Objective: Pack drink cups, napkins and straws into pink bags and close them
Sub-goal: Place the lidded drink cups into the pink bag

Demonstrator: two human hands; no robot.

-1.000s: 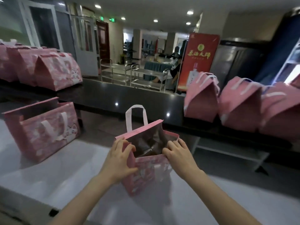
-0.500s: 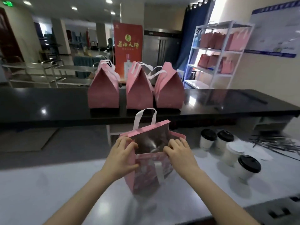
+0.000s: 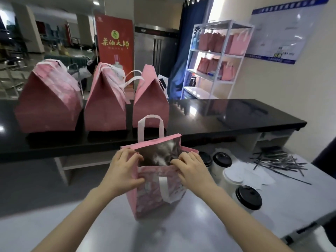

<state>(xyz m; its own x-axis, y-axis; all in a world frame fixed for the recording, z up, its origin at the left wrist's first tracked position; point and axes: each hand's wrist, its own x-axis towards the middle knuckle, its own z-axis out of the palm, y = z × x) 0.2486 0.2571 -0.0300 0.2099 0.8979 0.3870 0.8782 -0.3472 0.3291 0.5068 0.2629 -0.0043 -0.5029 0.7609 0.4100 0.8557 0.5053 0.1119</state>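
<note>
A: Centre frame, the open bag [image 3: 154, 195] stands upright on the grey table [image 3: 181, 228]. Can you see inside it?

B: Barely. There's a silvery lining, blurred, and the bottom is hidden behind the near wall. I cannot tell what's in there.

A: And the hands?

B: The left hand [image 3: 123, 171] grips the bag's left rim, fingers curled over the edge and thumb pressed on the outside. The right hand [image 3: 192, 170] pinches the right end of the near rim, fingertips hooked into the mouth. So the mouth sits between the two hands. The far handle stands up above them, and the near handle hangs down the front wall.

A: Right of the bag?

B: Four cups [image 3: 248, 199] run toward the lower right. The farthest is mostly hidden behind the right hand. One has a white lid, the others black.

A: Past those?

B: White napkins [image 3: 251, 173], edges hard to make out, then a dark heap of straws [image 3: 278, 160], too blurred to count. The table's corner is cut off at lower right.

A: Background?

B: Three closed bags [image 3: 107, 106] sit on the black counter [image 3: 236, 113], upper left. The white shelf [image 3: 218, 53], upper right, holds more pink ones, small and soft.
</note>
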